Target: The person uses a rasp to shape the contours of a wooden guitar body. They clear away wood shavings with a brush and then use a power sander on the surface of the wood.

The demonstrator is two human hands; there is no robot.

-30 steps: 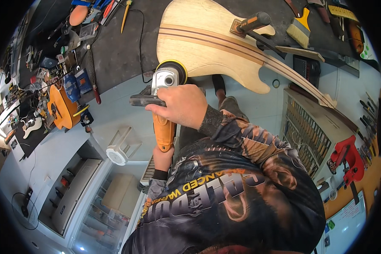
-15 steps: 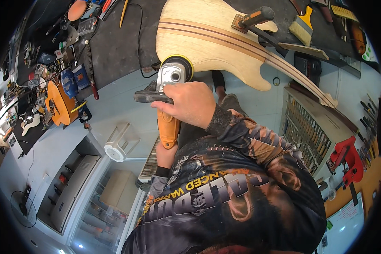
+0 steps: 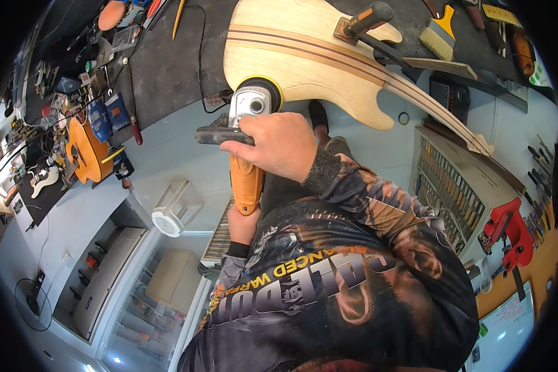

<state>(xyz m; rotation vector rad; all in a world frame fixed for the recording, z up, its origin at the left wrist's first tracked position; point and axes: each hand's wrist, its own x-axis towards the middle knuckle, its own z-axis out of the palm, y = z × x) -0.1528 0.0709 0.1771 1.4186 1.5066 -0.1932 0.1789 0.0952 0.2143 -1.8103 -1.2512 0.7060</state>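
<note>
While the right hand (image 3: pixel 283 146) grips the side handle (image 3: pixel 214 135) of the sander (image 3: pixel 245 183), the left hand (image 3: pixel 243 227) sits at its rear, hold hidden. Guitar body (image 3: pixel 291 65): upper centre. Advisable: disc (image 3: pixel 275 90) level, pressure light.

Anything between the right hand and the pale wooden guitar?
Yes, the orange power tool: the right hand grips it, and its round pad overlaps the edge of the guitar in this view. Nothing else visible stands between.

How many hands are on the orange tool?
2: the right hand across the front of the orange tool, the left hand at its rear, partly hidden.
</note>
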